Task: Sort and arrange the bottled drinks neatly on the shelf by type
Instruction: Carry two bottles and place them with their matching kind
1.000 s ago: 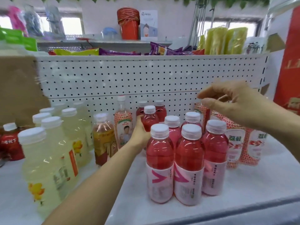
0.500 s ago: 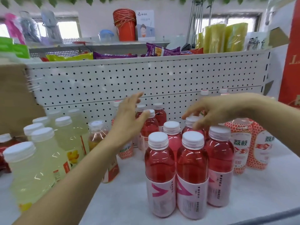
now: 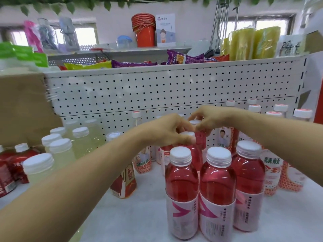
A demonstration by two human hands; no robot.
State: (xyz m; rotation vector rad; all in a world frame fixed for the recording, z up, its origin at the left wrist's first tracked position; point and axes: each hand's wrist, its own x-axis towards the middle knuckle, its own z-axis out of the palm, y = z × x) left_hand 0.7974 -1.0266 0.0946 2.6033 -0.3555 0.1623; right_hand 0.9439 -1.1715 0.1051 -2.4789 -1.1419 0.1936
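Observation:
Several red drink bottles (image 3: pixel 216 194) with white caps and pink labels stand in a block on the white shelf (image 3: pixel 139 215). My left hand (image 3: pixel 167 131) grips the cap of a red bottle (image 3: pixel 190 152) in the second row. My right hand (image 3: pixel 208 119) pinches the cap of another red bottle (image 3: pixel 201 138) just behind it. Pale yellow drink bottles (image 3: pixel 61 154) stand at the left. Bottles with orange-patterned labels (image 3: pixel 272 170) stand at the right, and one more (image 3: pixel 142 163) behind my left forearm.
A brown tea bottle (image 3: pixel 125 184) stands under my left forearm. Dark red bottles (image 3: pixel 10 172) sit at the far left beside a cardboard box (image 3: pixel 22 110). A white pegboard back panel (image 3: pixel 157 88) closes the shelf; snack packets (image 3: pixel 132 63) lie above it.
My left hand let go of a back red bottle, lifted, and came down onto a second-row cap. My right hand swung left and down onto the cap behind it. The view shifted downward.

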